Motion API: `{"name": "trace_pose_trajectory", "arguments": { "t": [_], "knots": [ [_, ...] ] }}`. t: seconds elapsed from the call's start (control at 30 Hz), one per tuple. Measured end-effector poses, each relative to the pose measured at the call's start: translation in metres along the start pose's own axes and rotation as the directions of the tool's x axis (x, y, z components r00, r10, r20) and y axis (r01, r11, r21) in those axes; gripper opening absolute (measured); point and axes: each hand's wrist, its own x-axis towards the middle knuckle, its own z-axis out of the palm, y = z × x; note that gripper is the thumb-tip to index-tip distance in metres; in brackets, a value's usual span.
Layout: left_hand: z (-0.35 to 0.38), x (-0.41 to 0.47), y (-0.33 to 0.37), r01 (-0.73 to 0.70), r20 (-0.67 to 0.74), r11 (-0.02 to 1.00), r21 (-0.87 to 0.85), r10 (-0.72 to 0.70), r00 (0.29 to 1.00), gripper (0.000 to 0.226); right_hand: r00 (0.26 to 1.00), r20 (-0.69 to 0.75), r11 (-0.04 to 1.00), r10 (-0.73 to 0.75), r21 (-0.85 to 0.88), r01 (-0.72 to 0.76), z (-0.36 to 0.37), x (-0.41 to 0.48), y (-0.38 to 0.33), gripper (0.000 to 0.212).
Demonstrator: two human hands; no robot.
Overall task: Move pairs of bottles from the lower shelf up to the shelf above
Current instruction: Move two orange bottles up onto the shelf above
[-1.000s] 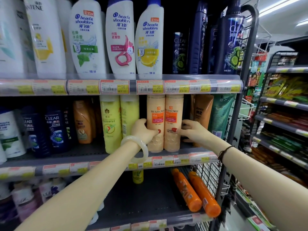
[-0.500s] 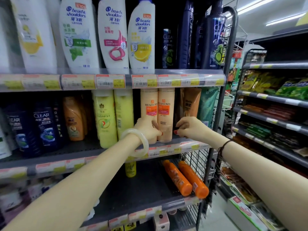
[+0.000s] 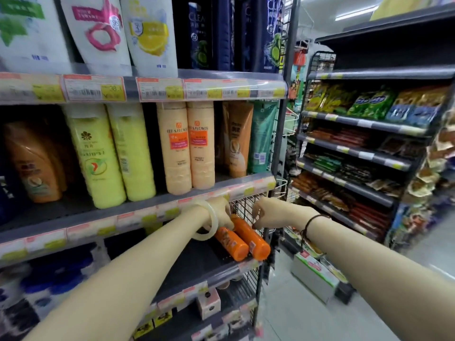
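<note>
Two orange bottles lie side by side on the lower shelf, the left one and the right one. My left hand, with a pale bangle at the wrist, is down on the far end of the left orange bottle; its fingers lie over the bottle, and how far they curl round it is hidden. My right hand hovers just above the right orange bottle with loosely curled fingers, holding nothing. Two peach bottles stand upright together on the shelf above.
Yellow bottles, an orange-brown bottle and tubes also stand on the upper shelf. A wire side panel closes the shelf's right end beside my right hand. An aisle and a snack rack lie to the right.
Both hands have let go of the two peach bottles, which now stand on the upper shelf, and have dropped down to the orange bottles on the lower shelf. The view has moved closer.
</note>
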Motion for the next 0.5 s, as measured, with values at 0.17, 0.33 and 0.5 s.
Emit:
{"name": "trace_pose_trajectory", "arguments": {
  "t": [0.17,0.33,0.5],
  "knots": [
    [0.032,0.033,-0.012,0.036,-0.007,0.999,0.0,-0.036,0.999,0.032,0.998,0.053,0.999,0.022,-0.024,-0.021,0.033,0.025,0.024,0.048],
    [0.057,0.068,-0.026,0.111,-0.007,0.993,-0.042,-0.111,0.994,0.02,0.997,0.078,0.999,-0.018,-0.048,0.022,0.045,0.055,0.043,0.041],
    [0.078,0.099,-0.035,0.202,-0.001,0.962,-0.182,-0.206,0.979,0.021,0.992,0.113,0.997,-0.062,-0.047,0.068,0.06,0.086,0.053,0.039]
  ]
}}
